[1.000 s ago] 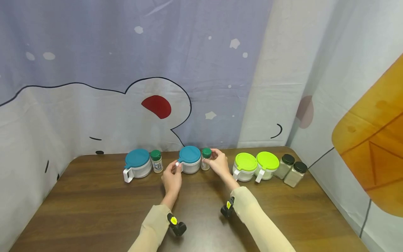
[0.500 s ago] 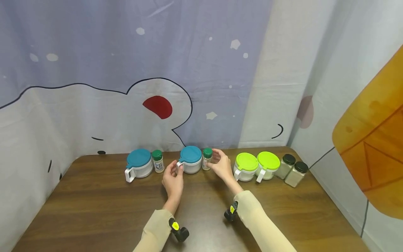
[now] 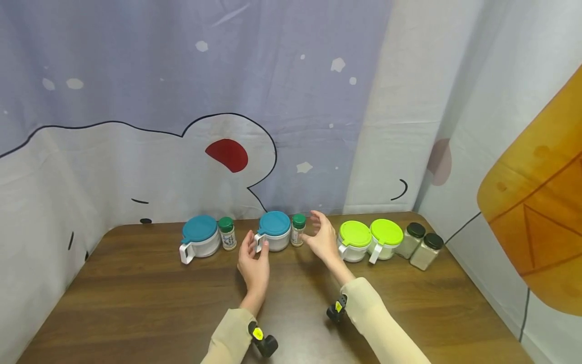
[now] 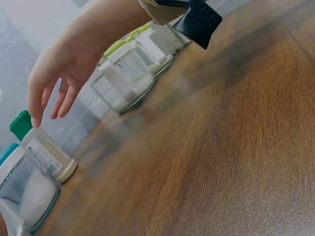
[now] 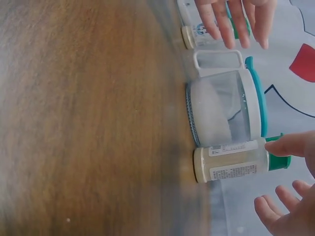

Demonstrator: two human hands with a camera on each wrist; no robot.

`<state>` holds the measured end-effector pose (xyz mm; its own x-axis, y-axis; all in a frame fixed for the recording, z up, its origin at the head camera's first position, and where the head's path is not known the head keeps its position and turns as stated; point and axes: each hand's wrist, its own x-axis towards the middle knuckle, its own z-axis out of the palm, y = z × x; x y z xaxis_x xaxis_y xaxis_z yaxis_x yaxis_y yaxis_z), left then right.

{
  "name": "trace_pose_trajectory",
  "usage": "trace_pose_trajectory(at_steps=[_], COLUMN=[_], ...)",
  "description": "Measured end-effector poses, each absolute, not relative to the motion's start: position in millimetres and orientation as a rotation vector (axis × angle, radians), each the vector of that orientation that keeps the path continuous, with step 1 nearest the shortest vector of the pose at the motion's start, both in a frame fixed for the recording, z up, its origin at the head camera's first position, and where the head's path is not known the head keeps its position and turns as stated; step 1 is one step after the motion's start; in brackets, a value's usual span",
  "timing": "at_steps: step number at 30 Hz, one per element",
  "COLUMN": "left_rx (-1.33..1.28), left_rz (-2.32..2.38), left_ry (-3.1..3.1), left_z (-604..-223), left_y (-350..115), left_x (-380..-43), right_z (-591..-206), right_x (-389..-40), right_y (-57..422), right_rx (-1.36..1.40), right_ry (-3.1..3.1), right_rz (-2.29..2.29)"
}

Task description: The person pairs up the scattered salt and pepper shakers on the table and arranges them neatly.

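A blue-lidded seasoning jar (image 3: 275,230) with a white handle stands at the middle of the row; in the right wrist view white contents show in its glass body (image 5: 219,108). Close on its right is a green-capped shaker bottle (image 3: 297,231). My left hand (image 3: 254,270) is beside the jar's handle, fingers spread and holding nothing. Beside the shaker, my right hand (image 3: 324,241) has its fingers apart, the thumb (image 5: 288,146) right at the green cap in the right wrist view.
Another blue-lidded jar (image 3: 201,236) and green-capped shaker (image 3: 227,234) stand to the left. Rightward are two lime-lidded jars (image 3: 354,240) and two black-capped square jars (image 3: 426,253). A printed curtain (image 3: 313,101) hangs behind the wooden table (image 3: 150,303).
Both hands have loosened: the left fingers drew back from the jar's handle, and the right hand moved slightly right, off the shaker bottle. The jar and shaker keep their places.
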<state>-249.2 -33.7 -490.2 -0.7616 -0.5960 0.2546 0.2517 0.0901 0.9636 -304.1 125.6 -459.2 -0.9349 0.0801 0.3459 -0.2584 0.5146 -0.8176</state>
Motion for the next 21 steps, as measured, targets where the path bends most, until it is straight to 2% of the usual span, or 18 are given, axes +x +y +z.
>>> trace_pose_trajectory(at_steps=[21], left_rx=[0.276], left_rz=[-1.718], left_ry=[-1.715], left_z=[-483.0], left_y=[-19.9], left_x=[-243.1], right_z=[-436.6], right_x=[-287.0], right_y=[142.7], right_rx=[0.238], right_ry=[-2.495], right_rz=[1.436])
